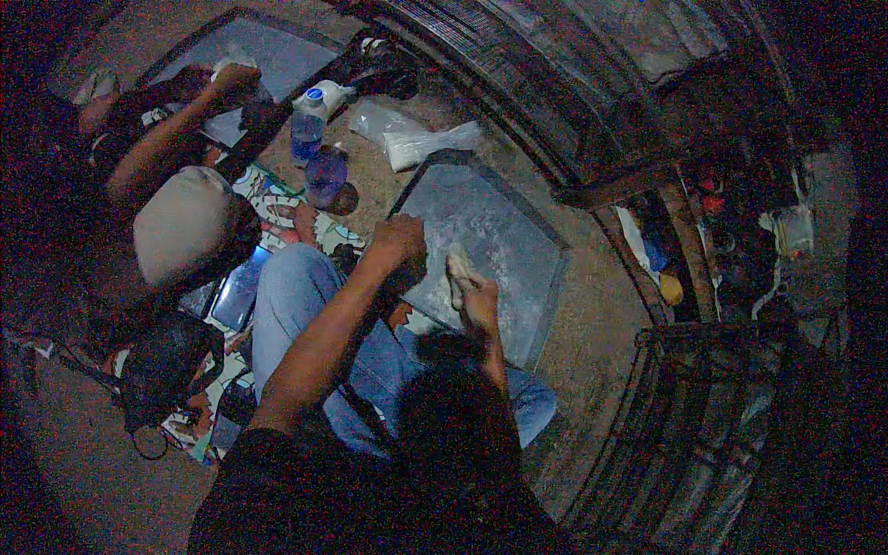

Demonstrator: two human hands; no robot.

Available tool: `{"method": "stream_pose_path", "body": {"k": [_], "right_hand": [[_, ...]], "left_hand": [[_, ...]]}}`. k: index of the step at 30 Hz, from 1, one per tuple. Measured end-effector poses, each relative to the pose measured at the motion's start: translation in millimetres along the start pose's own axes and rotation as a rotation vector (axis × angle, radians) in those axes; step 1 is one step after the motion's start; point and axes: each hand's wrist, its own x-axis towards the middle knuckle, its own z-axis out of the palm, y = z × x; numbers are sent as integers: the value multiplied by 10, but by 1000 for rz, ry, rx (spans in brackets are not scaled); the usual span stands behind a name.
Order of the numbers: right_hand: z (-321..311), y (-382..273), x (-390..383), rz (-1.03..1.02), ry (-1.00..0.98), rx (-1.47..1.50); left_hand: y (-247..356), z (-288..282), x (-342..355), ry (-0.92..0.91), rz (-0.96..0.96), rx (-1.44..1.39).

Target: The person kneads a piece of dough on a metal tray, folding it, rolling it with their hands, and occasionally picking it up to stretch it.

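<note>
A grey panel with a dark frame (518, 231) lies tilted across the front of my crossed legs, with whitish smears over its face. At its left edge my left hand (402, 246) is closed around the frame; the fingertips are hidden. My right hand (477, 303) grips a bunched off-white cloth (456, 268), which lies against the lower middle of the panel. Picture noise and dim light hide finer detail.
At left, a person in a grey cap (183, 227) holds something white over another framed panel (287, 42). Beyond my left hand stand a blue-capped bottle (308, 129), a purple container (326, 176) and a plastic bag of white stuff (425, 146). Dark shelving (684, 250) stands right.
</note>
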Motion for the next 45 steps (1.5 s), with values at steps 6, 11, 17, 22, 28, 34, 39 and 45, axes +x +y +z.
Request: {"method": "stream_pose_path", "body": {"k": [6,11,17,22,28,34,39,45], "right_hand": [[803,87,-62,-396,-280,-869],[742,-265,261,-220,-591,-854],[-85,346,-87,346,-170,707],[27,-31,45,395,112,885],[558,54,363,-347,227,-423],[1090,-358,272,-203,-53,-479],[498,-72,522,-330,-106,-137],[-510,-129,378,140,73,1147]], "left_hand": [[41,-159,-80,-32,-1,-47],[-124,-29,129,6,7,-74],[47,-181,224,-83,-21,-163],[-14,-367,123,70,-140,-216],[162,-396,219,-15,-129,-283],[-168,-463,200,114,-69,-236],[-13,-449,275,160,-79,-326],[32,-764,196,83,-158,-284]]}}
